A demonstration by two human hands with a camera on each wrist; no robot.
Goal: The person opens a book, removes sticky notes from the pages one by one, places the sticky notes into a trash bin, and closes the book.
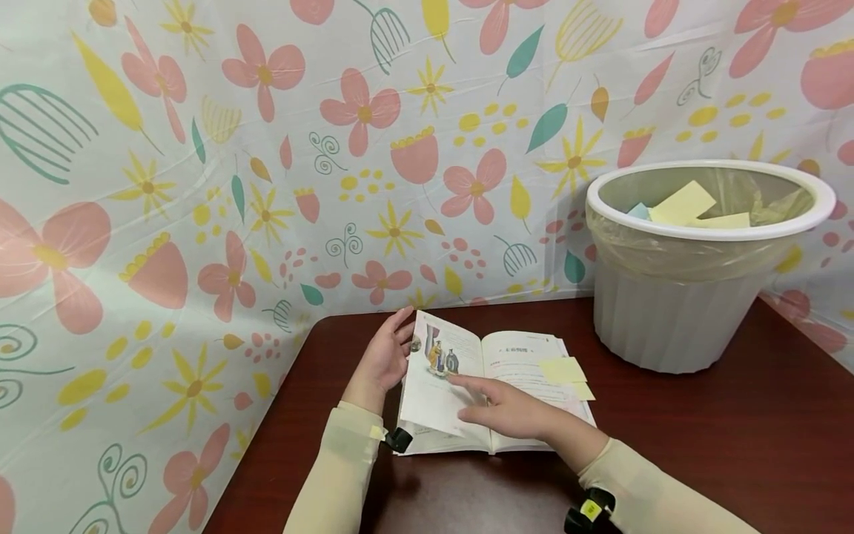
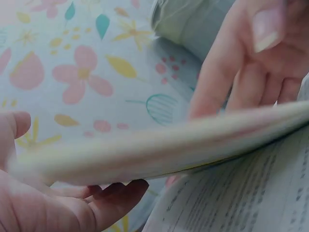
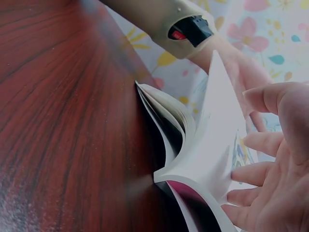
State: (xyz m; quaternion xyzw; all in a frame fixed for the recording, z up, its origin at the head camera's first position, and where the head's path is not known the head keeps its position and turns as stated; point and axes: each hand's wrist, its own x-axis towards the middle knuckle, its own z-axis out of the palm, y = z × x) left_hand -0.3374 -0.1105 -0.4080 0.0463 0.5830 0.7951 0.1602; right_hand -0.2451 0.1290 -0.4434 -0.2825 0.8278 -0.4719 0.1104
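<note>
An open book (image 1: 523,430) lies on the dark red table, and a raised leaf (image 1: 427,408) with a coloured picture of robed figures stands tilted up on its left side. My left hand (image 1: 383,360) is at the outer edge of that leaf. Its fingers (image 2: 118,200) reach beneath the leaf, with the thumb apart above. Over the leaf, my right hand (image 1: 510,409) extends its index finger toward the picture's lower edge; whether the fingertip touches is hard to tell. In the right wrist view the fingers (image 3: 253,173) are spread before the page. Yellow sticky notes (image 1: 562,371) lie on the right page.
A grey waste bin (image 1: 667,311) with a plastic liner stands at the back right of the table (image 1: 734,423). Yellow and blue paper slips (image 1: 683,204) show inside it. A flowered cloth (image 1: 267,185) hangs behind and along the left. Both sleeves carry small black devices.
</note>
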